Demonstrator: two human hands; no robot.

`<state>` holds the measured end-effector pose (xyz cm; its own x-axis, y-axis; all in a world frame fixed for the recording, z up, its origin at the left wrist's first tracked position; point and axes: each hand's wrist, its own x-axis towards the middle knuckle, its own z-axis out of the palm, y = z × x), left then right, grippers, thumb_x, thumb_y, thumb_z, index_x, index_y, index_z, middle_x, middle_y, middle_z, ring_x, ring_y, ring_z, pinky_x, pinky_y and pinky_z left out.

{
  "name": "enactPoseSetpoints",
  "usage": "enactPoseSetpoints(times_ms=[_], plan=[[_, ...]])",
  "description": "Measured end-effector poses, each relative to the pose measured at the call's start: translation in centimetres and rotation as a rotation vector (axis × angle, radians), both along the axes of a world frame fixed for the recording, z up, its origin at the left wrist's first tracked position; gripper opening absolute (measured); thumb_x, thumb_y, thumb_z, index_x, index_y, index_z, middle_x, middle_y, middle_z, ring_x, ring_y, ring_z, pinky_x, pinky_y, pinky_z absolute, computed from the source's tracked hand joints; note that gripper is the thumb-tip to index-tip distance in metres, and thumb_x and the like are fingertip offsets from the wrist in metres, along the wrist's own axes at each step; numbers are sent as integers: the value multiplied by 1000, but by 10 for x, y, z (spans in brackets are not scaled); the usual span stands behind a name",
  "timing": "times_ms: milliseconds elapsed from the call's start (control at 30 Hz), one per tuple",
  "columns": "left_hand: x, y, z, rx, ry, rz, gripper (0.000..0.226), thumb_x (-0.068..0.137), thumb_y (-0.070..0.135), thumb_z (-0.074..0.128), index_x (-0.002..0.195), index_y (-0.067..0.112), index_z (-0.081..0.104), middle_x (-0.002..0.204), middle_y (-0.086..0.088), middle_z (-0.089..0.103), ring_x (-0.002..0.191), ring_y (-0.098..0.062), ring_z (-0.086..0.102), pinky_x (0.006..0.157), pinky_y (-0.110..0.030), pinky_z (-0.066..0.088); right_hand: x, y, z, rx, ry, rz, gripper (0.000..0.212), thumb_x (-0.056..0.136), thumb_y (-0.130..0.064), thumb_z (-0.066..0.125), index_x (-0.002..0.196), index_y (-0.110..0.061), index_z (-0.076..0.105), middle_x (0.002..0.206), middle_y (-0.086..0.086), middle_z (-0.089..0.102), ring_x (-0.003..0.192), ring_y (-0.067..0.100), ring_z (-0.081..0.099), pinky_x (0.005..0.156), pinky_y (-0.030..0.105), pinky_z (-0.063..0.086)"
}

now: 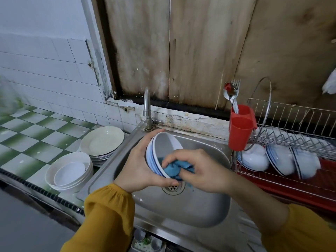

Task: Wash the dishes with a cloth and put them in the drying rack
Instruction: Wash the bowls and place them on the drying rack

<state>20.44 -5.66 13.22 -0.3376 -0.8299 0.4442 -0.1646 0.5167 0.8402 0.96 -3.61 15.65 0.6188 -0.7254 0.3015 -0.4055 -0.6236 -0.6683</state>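
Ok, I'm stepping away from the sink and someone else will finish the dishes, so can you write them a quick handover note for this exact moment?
Left hand grips a blue-rimmed bowl, tilted over the sink. Right hand pinches the blue cloth inside that bowl.
Done: three bowls lie in the lower tier of the drying rack, right of the sink.
Left: finish this bowl and rack it. The stack of white bowls and the stack of plates, on the tiled counter left of the sink, look unwashed and come next.
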Motion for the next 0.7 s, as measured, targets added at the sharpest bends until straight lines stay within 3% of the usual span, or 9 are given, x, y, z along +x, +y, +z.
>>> enactPoseSetpoints(times_ms=[67, 100, 200, 300, 367, 433, 567, 633, 700], plan=[[-2, 1, -2, 1, 0, -13, 105, 40, 30, 92, 134, 18, 47, 122, 14, 59, 117, -12, 57, 94, -21, 48, -12, -4, 7, 157, -49, 62, 43, 82, 13, 54, 98, -23, 70, 98, -14, 66, 95, 2, 63, 85, 19, 46], [-4, 1, -3, -2, -17, -21, 106, 40, 31, 93, 135, 18, 47, 124, 12, 59, 118, -15, 57, 95, -23, 48, -17, -8, 9, 117, 22, 113, 41, 79, 12, 52, 95, -21, 72, 99, -11, 67, 94, 1, 62, 85, 19, 46], [-8, 1, -2, 49, -52, -67, 104, 43, 33, 93, 136, 19, 47, 124, 10, 60, 118, -17, 58, 97, -25, 49, -22, -21, 10, -466, 472, 152, 30, 78, -5, 49, 86, -16, 75, 102, 3, 70, 91, 18, 64, 79, 33, 50], [-9, -4, 4, 79, -93, -139, 96, 46, 32, 90, 133, 18, 49, 123, 13, 62, 117, -12, 59, 93, -20, 48, -30, -33, 7, -839, 575, 66, 23, 88, -9, 51, 92, -16, 73, 111, 7, 68, 96, 29, 61, 80, 38, 46], [-10, -5, 8, 50, -84, -143, 99, 46, 32, 90, 134, 16, 48, 123, 12, 61, 116, -13, 59, 93, -20, 48, -29, -28, 8, -768, 570, 66, 23, 84, -7, 54, 94, -18, 71, 112, 5, 67, 97, 29, 59, 82, 39, 47], [-12, -7, 8, 4, -63, -104, 103, 44, 35, 91, 136, 17, 48, 124, 12, 60, 117, -14, 58, 96, -22, 48, -29, -20, 9, -489, 463, 90, 32, 77, 1, 51, 96, -16, 70, 107, 1, 66, 94, 22, 59, 83, 38, 50], [-17, -11, -1, -12, -32, -70, 109, 42, 33, 93, 138, 14, 46, 128, 1, 57, 120, -25, 56, 100, -36, 48, -30, -4, 10, 195, -80, 37, 45, 82, 18, 48, 101, -18, 67, 98, -16, 65, 95, 0, 61, 85, 17, 45], [-21, -13, -2, -47, -66, -50, 110, 43, 34, 95, 139, 15, 44, 129, -2, 55, 121, -23, 55, 102, -35, 47, -31, -4, 6, 218, -149, -15, 45, 79, 19, 46, 94, -18, 67, 92, -17, 65, 90, 0, 61, 81, 17, 46], [-24, -12, -3, -90, -111, -48, 112, 43, 34, 97, 140, 14, 43, 130, -3, 54, 120, -25, 55, 101, -39, 48, -29, -8, 2, 6, 91, -29, 32, 77, 5, 46, 89, -16, 68, 91, -9, 63, 86, 6, 59, 78, 24, 47]])
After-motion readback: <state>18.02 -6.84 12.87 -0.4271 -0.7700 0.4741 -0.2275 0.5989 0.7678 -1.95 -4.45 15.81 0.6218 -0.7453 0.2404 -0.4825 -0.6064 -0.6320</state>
